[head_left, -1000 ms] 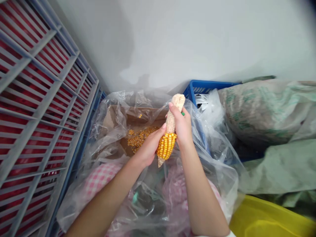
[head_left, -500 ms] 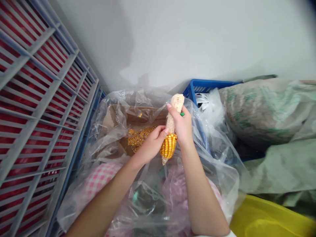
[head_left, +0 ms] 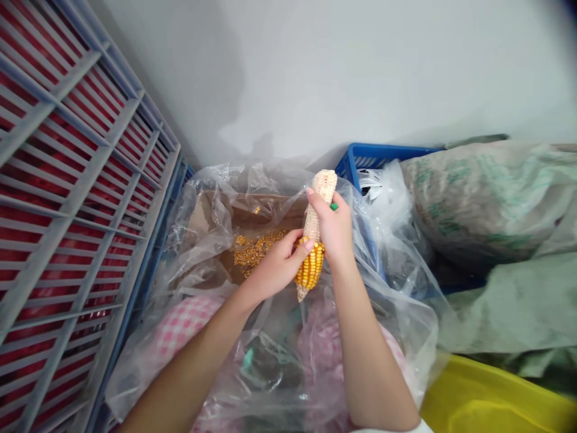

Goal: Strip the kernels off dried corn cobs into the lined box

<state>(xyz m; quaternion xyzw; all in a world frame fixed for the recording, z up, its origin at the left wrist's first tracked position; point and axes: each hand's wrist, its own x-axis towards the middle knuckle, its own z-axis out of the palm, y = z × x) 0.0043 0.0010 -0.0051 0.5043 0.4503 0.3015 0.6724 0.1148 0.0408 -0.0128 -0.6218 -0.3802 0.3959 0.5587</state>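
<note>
An ear of corn (head_left: 310, 264) hangs tilted over a cardboard box, its upper part a bare pale cob and its lower part still covered in yellow kernels. My right hand (head_left: 334, 225) is wrapped round the bare upper cob; a small green thing shows between its fingers. My left hand (head_left: 283, 261) grips the ear lower down, its thumb pressed on the top rows of kernels. Loose corn kernels (head_left: 256, 251) lie in the cardboard box (head_left: 270, 207) below and to the left. Clear plastic sheeting (head_left: 193, 252) lines the box and drapes over my lap.
A grey-blue slatted crate (head_left: 76, 198) stands close on the left, with red behind its slats. On the right are a blue basket (head_left: 354, 165), a white plastic bag (head_left: 390, 198), a large woven sack (head_left: 487, 198) and a yellow tub (head_left: 491, 397). A white wall (head_left: 288, 78) rises behind.
My left thumb has shifted slightly up and right onto the kernels. Otherwise both hands and the ear stay nearly in place.
</note>
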